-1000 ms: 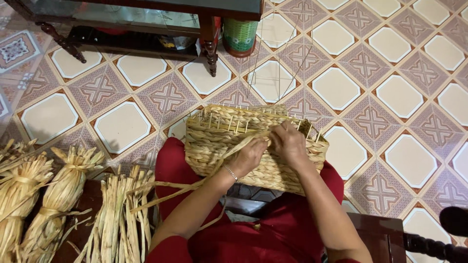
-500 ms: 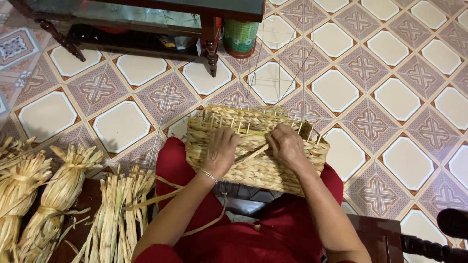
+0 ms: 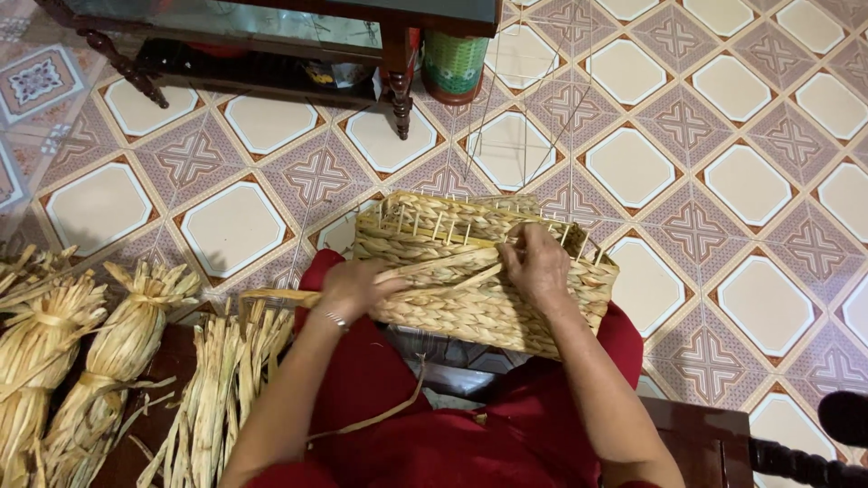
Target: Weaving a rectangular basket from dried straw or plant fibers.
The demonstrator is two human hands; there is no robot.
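Note:
A half-woven straw basket (image 3: 452,307) rests on my knees, its rim lined with upright stakes. My left hand (image 3: 353,287) is closed on a flat straw strand (image 3: 443,271) at the basket's left end, pulling it leftward. My right hand (image 3: 535,267) presses on the basket's top edge near the middle, fingers pinching the same strand where it enters the weave. I wear red trousers (image 3: 434,443), and a loose strand trails over them.
Bundles of dried straw (image 3: 99,361) lie at my left on a dark wooden surface. A dark wooden cabinet (image 3: 271,36) and a green container (image 3: 456,63) stand ahead on the patterned tile floor (image 3: 705,181). A thin wire frame (image 3: 529,126) stands beyond the basket.
My left hand has moved from the basket's middle out to its left end, drawing the strand taut. The right hand stays at the rim.

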